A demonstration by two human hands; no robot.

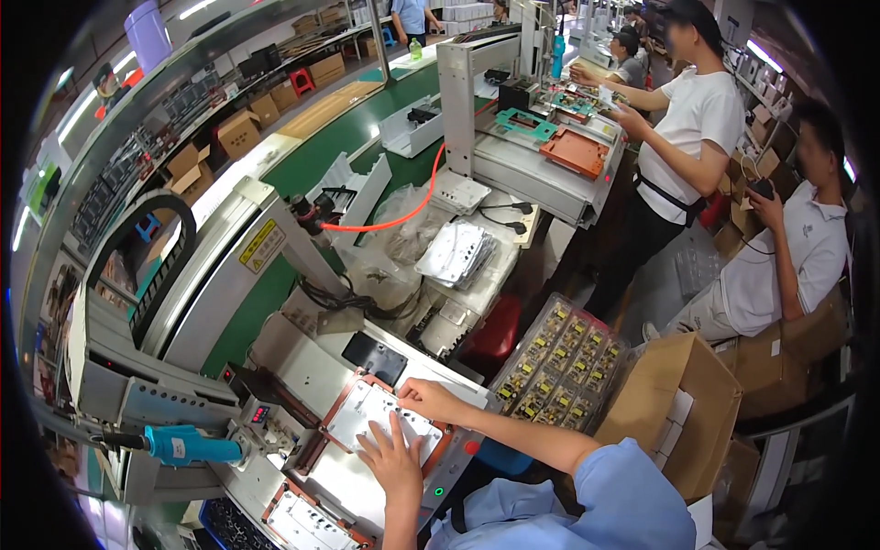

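Head view shows a white panel [364,410] in a reddish fixture [444,447], near the front edge of the machine bed [341,478]. The left hand [396,461] is spread open upon it; the right hand [433,401], fingers bent, is at its upper-right edge, grip uncertain. Seemingly it is being seated; next probably needs even pressure.

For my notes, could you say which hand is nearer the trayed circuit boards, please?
Right. The right hand is left of the trayed circuit boards; the left hand is farther left.
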